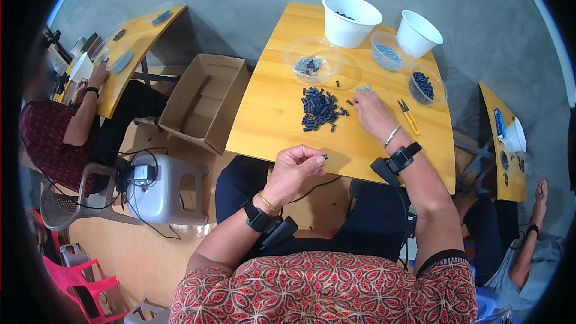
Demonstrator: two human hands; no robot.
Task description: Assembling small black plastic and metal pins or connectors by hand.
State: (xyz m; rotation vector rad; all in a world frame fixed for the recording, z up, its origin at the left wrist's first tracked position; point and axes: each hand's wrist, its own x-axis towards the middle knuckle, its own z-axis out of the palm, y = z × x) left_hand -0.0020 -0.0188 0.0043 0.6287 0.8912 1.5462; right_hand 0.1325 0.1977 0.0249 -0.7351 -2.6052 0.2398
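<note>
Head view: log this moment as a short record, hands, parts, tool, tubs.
left hand: small dark piece pinched at fingertips; hand over table's near edge
right hand: fingertips at small pale parts; grip unclear
pile: loose dark pieces, between hands and clear bowl
tool: yellow-handled snips on table, right of right hand, apart from it
white tubs: two, far edge

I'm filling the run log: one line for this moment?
left hand: pinching small dark piece | right hand: at silvery pieces | yellow thread snips: on table
</note>
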